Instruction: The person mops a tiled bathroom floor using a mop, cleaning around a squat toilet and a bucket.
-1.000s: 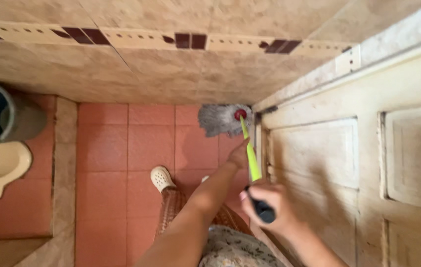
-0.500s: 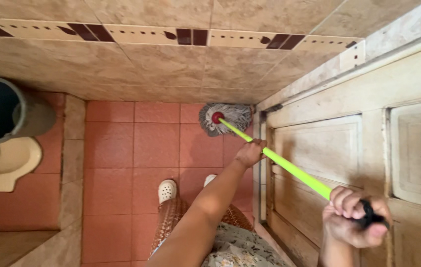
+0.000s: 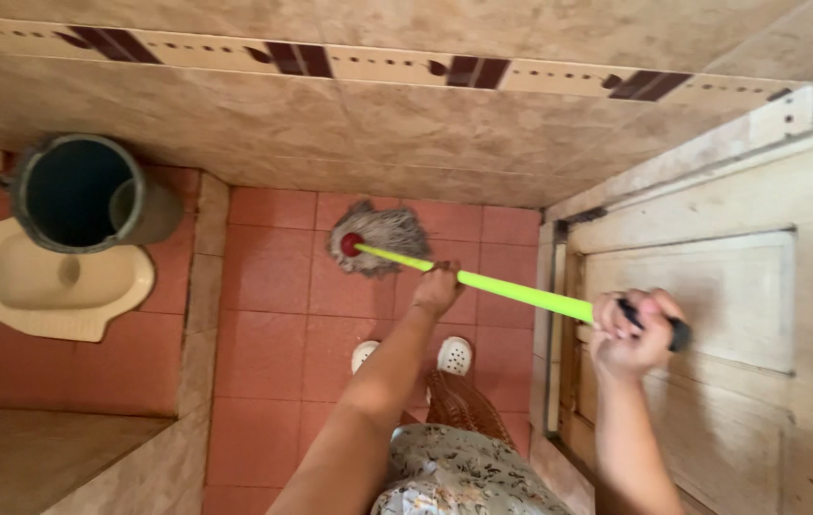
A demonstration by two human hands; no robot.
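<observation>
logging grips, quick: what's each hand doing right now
Left hand: closed around the green mop handle, partway down.
Right hand: closed on the handle's black top end.

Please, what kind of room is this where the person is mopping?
Most likely a small bathroom or toilet room. A cream squat toilet is set in the raised floor at the left, a dark bucket stands by it, and the walls are tiled above a red tile floor.
</observation>
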